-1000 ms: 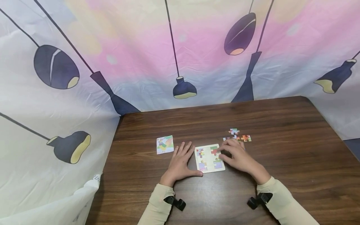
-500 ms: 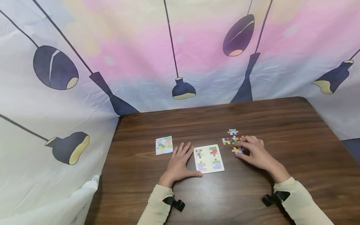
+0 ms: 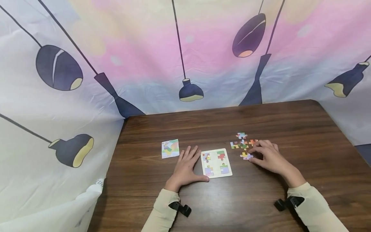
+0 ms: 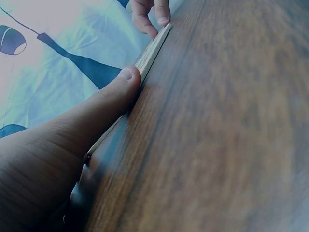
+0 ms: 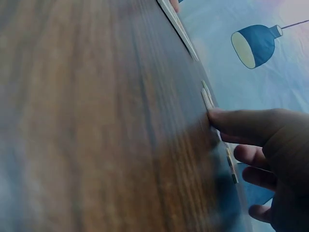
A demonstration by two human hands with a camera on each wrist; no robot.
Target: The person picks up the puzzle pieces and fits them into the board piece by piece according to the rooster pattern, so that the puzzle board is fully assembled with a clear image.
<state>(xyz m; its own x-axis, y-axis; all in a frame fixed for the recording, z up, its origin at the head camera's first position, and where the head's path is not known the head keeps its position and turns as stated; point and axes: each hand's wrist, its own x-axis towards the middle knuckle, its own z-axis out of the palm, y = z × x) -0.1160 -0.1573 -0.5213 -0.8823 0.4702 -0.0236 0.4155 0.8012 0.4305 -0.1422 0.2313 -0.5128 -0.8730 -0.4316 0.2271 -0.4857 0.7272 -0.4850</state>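
Note:
A square, pale puzzle board point(image 3: 216, 164) lies on the table with a jigsaw piece in each corner and a bare middle. My left hand point(image 3: 186, 167) rests beside its left side, fingers spread and straight. The left thumb point(image 4: 126, 77) lies against the board's near edge. To the right of the board, my right hand point(image 3: 268, 156) is bent over loose jigsaw pieces, thumb and index finger apart. Its thumb point(image 5: 218, 116) is right at the edge of a yellow and purple piece point(image 3: 246, 156). Behind that piece lie a green piece point(image 3: 244, 145) and an orange one point(image 3: 253, 142).
A square picture card point(image 3: 170, 149) lies left of the board. Another loose piece point(image 3: 241, 135) sits farthest back in the group. The brown wooden table point(image 3: 203, 125) ends at a printed curtain point(image 3: 139, 71) behind and to the left. Each wrist wears a small black camera.
My right hand has gone from the board's upper right corner to the loose pieces, then slid slightly right, uncovering more of them. The left hand and the board have stayed put.

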